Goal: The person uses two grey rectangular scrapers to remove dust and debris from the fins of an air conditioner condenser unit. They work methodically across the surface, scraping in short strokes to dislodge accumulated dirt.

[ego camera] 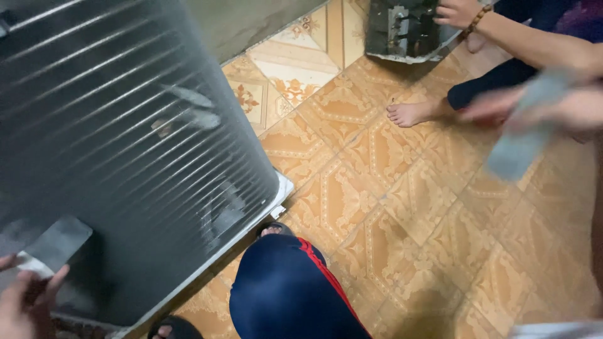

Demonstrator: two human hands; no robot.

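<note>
One hand (pixel 25 301), the left, at the lower left of the frame, gripped a flat grey brush (pixel 53 246) against the finned coil (pixel 125 144) filling the left side. Bent patches still marked the fins mid-frame. The right hand could not be found; blurred hands at upper right seemed another person's.

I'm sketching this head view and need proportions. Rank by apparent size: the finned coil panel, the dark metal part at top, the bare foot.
1. Coil panel, by far the largest, though nearest the camera.
2. Metal part, cut off by the frame.
3. Bare foot, smallest.
</note>
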